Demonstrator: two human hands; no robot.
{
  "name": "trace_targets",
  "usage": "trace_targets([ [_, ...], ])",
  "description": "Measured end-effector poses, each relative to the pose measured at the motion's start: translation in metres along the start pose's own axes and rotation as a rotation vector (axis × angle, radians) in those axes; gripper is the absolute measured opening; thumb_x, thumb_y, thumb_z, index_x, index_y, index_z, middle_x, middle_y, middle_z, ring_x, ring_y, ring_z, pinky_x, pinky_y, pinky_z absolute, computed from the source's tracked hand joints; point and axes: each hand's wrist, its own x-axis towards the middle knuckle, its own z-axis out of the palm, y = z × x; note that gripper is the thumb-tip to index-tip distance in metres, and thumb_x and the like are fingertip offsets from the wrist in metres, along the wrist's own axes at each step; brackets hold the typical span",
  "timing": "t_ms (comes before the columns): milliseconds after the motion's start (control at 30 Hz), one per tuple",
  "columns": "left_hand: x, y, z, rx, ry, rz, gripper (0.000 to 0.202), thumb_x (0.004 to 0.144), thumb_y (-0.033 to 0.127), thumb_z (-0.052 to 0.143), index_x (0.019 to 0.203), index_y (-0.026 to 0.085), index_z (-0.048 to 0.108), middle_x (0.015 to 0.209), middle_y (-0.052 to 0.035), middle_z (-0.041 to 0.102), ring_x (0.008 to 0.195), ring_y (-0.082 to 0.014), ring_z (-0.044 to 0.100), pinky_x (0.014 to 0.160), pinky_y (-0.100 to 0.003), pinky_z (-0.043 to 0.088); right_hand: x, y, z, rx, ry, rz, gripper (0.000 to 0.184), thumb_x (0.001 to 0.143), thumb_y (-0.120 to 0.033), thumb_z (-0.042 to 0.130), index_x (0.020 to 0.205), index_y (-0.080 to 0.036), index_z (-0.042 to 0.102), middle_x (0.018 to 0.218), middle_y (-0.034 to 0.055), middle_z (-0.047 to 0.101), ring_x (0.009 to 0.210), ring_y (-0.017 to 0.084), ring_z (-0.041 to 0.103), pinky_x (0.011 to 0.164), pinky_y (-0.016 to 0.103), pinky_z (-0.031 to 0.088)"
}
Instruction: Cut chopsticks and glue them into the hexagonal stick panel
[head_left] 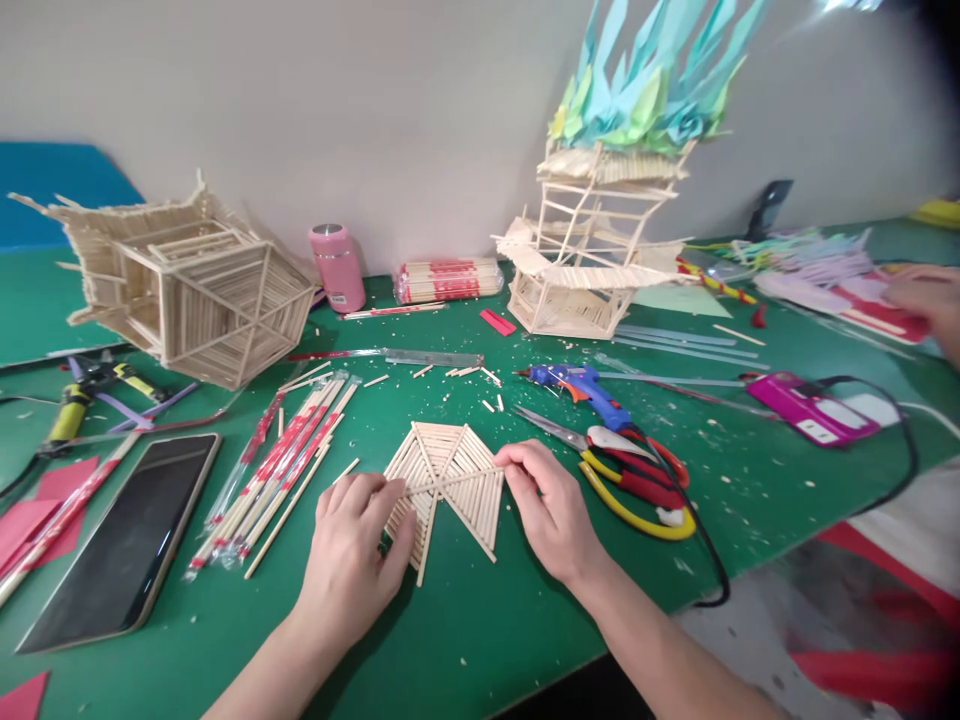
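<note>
A flat fan-shaped panel of glued wooden sticks lies on the green table in front of me. My left hand rests on the panel's left part, fingers curled and pressing down on the sticks. My right hand pinches the panel's right edge between thumb and fingertips. Both hands are closed on the panel.
Wrapped chopstick packs and a phone lie to the left. Scissors, a blue glue gun and a pink device lie to the right. Stick models stand behind. Another person's hand is at far right.
</note>
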Motion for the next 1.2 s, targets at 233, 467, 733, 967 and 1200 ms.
trace_targets([
  [233, 0.011, -0.009, 0.007, -0.017, -0.058, 0.01, 0.019, 0.084, 0.023, 0.047, 0.098, 0.016, 0.057, 0.095, -0.0105, 0.059, 0.087, -0.0231, 0.056, 0.074, -0.041, 0.047, -0.004, 0.002, 0.003, -0.034, -0.048, 0.021, 0.015, 0.089, -0.019, 0.038, 0.089, -0.02, 0.053, 0.078, 0.0025, 0.055, 0.072, 0.016, 0.055, 0.064, 0.028, 0.045],
  [467, 0.016, -0.012, 0.016, -0.031, -0.113, -0.022, 0.029, 0.082, 0.026, 0.048, 0.108, 0.015, 0.053, 0.111, -0.0147, 0.054, 0.101, -0.0285, 0.053, 0.081, -0.048, 0.046, -0.007, 0.001, 0.008, -0.081, -0.096, 0.014, 0.019, 0.079, -0.015, 0.05, 0.098, -0.02, 0.052, 0.082, 0.0039, 0.055, 0.077, 0.019, 0.054, 0.067, 0.032, 0.046],
  [733, 0.009, -0.019, 0.017, -0.152, 0.071, 0.032, 0.015, 0.083, 0.014, 0.049, 0.096, 0.017, 0.056, 0.099, -0.0095, 0.054, 0.088, -0.0203, 0.056, 0.074, -0.035, 0.047, -0.005, -0.009, -0.009, -0.026, -0.07, -0.045, 0.02, 0.087, -0.011, 0.034, 0.095, -0.02, 0.05, 0.077, 0.0016, 0.056, 0.069, 0.014, 0.056, 0.061, 0.026, 0.046],
  [967, 0.008, -0.023, 0.015, -0.13, 0.076, 0.166, 0.019, 0.079, 0.01, 0.053, 0.098, 0.016, 0.055, 0.097, -0.0086, 0.053, 0.089, -0.0192, 0.053, 0.075, -0.032, 0.045, 0.036, -0.001, -0.034, -0.331, -0.014, -0.064, 0.022, 0.087, -0.018, 0.031, 0.082, -0.02, 0.052, 0.065, 0.0001, 0.056, 0.059, 0.014, 0.056, 0.054, 0.025, 0.043],
  [1200, 0.01, -0.026, 0.015, -0.133, 0.074, 0.151, 0.019, 0.079, 0.008, 0.053, 0.097, 0.015, 0.055, 0.092, -0.0085, 0.054, 0.087, -0.0193, 0.052, 0.074, -0.033, 0.044, 0.08, 0.026, -0.015, -0.549, -0.111, 0.026, 0.012, 0.079, -0.014, 0.047, 0.085, -0.019, 0.057, 0.079, 0.0034, 0.064, 0.07, 0.018, 0.06, 0.061, 0.029, 0.044],
])
